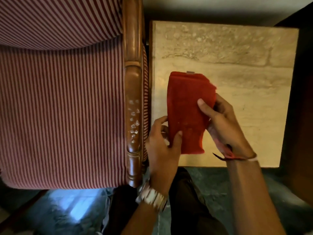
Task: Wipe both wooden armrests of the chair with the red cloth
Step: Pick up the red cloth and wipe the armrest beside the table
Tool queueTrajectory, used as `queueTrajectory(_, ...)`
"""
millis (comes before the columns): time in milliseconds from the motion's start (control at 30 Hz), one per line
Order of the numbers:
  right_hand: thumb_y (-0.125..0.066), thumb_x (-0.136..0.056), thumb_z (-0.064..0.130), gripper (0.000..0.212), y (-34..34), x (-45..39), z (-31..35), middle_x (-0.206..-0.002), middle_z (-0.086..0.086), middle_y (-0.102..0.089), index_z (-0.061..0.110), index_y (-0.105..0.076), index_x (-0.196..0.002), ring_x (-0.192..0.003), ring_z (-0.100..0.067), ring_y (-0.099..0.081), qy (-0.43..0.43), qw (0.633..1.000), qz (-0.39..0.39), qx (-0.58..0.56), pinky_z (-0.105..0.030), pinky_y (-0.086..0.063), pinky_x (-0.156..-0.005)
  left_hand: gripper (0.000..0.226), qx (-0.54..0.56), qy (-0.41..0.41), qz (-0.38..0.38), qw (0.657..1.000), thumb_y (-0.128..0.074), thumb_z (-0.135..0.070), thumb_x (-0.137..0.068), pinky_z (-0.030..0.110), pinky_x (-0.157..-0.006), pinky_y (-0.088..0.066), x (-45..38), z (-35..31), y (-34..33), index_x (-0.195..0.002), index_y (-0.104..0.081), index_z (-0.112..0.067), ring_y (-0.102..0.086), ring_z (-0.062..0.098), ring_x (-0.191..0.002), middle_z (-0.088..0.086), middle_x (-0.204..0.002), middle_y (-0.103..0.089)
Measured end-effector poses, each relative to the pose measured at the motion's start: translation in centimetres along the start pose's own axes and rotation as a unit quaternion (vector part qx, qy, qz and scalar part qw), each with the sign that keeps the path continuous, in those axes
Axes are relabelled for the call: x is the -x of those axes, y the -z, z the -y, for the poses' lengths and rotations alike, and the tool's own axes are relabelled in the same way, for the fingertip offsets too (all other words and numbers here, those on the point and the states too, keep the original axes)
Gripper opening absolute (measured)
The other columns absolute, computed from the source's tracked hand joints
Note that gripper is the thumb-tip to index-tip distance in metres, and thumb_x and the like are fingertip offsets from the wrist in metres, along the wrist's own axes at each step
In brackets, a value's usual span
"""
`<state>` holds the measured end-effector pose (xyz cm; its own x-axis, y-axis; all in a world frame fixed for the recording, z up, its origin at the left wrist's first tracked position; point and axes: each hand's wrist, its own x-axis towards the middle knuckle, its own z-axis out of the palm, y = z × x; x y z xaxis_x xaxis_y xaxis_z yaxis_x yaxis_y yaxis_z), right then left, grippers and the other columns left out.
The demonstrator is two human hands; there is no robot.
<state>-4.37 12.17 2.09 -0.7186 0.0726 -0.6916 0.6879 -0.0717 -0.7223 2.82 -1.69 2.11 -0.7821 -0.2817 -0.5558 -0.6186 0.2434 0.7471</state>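
I hold a folded red cloth (184,107) in both hands above a side table. My left hand (162,146) pinches its lower left edge, thumb on top. My right hand (220,121) grips its right side, thumb pressed on the cloth's face. A carved wooden armrest (133,92) of the striped chair runs top to bottom just left of my left hand, with pale specks along its lower stretch. The chair's other armrest is out of view.
The chair's red-and-white striped seat cushion (64,116) fills the left. A pale stone-topped side table (237,65) stands right of the armrest, under the cloth. Dark furniture (303,82) borders the right edge. Greenish floor (211,187) lies below.
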Motion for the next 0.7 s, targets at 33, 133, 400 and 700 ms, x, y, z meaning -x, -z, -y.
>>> queueTrajectory(33,-0.059,-0.103,0.013,0.030,-0.4,1.6,0.9,-0.128,-0.003,-0.075,0.020,-0.066,-0.131,-0.117,-0.017,-0.073,0.013,0.999,0.022,-0.018,-0.036,-0.064,-0.093,0.046,0.005,-0.022,-0.010,1.000,-0.073,-0.032,-0.091,-0.003,-0.072,-0.046,1.2,-0.4,1.8,-0.132,-0.053,-0.036,-0.059,-0.018,-0.099,-0.024,-0.109,-0.061)
queueTrajectory(133,-0.063,-0.095,0.018,0.040,-2.6,4.8,2.5,-0.133,-0.007,-0.073,0.016,-0.064,-0.135,-0.126,-0.025,-0.069,0.044,0.994,0.090,-0.042,-0.042,-0.061,-0.100,0.045,0.009,-0.069,-0.052,0.996,-0.072,-0.040,-0.089,0.002,-0.073,-0.053,3.6,0.1,6.5,-0.129,-0.054,-0.046,-0.065,-0.013,-0.105,-0.026,-0.113,-0.066)
queueTrajectory(400,-0.067,-0.099,0.009,0.038,-10.7,3.6,-3.2,-0.126,-0.012,-0.070,0.006,-0.061,-0.136,-0.111,-0.028,-0.068,0.029,0.978,-0.003,0.204,-0.046,-0.058,-0.098,0.051,-0.099,-0.042,-0.066,0.992,-0.075,-0.021,-0.090,0.001,-0.061,-0.049,1.2,8.8,11.6,-0.132,-0.048,-0.027,-0.069,-0.003,-0.080,-0.017,-0.095,-0.062)
queueTrajectory(700,-0.057,-0.105,0.036,0.065,-17.3,5.5,-9.2,-0.170,-0.018,-0.028,0.009,-0.035,-0.160,-0.159,-0.030,-0.025,0.315,0.798,-0.181,0.481,-0.044,-0.024,-0.131,0.050,-0.340,-0.234,-0.093,0.906,-0.050,-0.034,-0.105,0.042,-0.107,-0.043,-9.9,14.5,15.5,-0.143,-0.051,0.000,-0.054,0.037,-0.130,0.024,-0.141,-0.056)
